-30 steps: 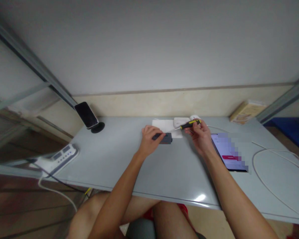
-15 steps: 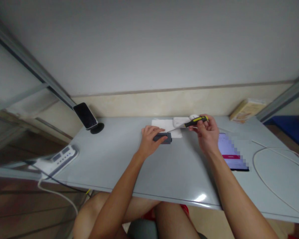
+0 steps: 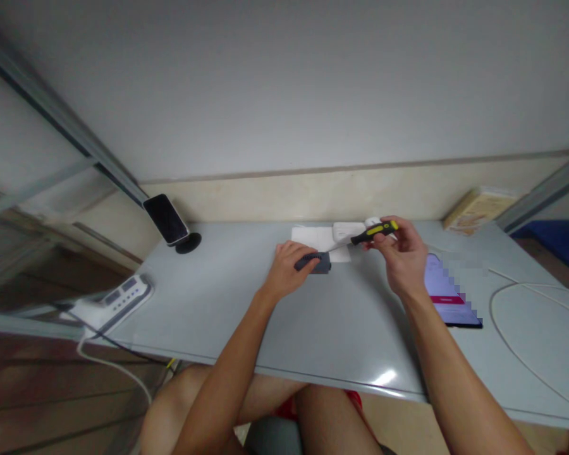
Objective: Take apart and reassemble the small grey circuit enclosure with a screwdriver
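A small dark grey box (image 3: pixel 322 263) with a row of slots rests on the desk, gripped at its left end by my left hand (image 3: pixel 287 268). The thumb of that hand lies across the slotted face. Between the fingers of my right hand (image 3: pixel 405 256) is the black and yellow handle of a screwdriver (image 3: pixel 374 232). Its thin shaft slants down to the left, and the tip is at the box's upper edge; whether it touches is too small to tell. White paper (image 3: pixel 308 235) lies behind the box, and a white object (image 3: pixel 346 231) sits behind the shaft.
A phone (image 3: pixel 165 218) leans on a round black stand at the back left. The white power strip (image 3: pixel 123 303) is at the left edge. To the right are a lit tablet (image 3: pixel 446 297), a looped white cable (image 3: pixel 495 322) and a small yellowish box (image 3: pixel 478 210) near the wall.
The whole view has shifted slightly. My left fingers have curled in closer around the box. My right hand still holds the screwdriver at nearly the same slant, its tip by the box.
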Action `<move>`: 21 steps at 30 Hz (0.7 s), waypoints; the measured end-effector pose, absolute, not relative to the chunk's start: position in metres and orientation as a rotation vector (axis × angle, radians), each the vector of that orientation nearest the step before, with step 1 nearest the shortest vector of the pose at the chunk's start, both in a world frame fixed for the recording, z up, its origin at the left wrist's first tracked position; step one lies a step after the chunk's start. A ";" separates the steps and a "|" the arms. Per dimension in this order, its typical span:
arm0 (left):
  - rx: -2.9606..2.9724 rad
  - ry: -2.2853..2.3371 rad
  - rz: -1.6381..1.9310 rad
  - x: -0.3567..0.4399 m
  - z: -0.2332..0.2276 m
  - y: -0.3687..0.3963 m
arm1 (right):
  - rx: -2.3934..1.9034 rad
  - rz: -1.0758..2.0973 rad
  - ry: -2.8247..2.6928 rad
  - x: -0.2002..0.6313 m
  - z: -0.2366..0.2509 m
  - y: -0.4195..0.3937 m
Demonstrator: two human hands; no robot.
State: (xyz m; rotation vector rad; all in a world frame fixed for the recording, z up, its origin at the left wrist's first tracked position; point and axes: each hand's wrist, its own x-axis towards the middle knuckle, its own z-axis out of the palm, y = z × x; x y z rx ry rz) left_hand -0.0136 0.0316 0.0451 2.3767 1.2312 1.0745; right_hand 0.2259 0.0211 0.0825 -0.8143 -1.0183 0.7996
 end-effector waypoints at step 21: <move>2.503 1.232 1.022 -0.010 0.048 0.025 | -0.783 0.715 -1.079 0.220 0.094 0.013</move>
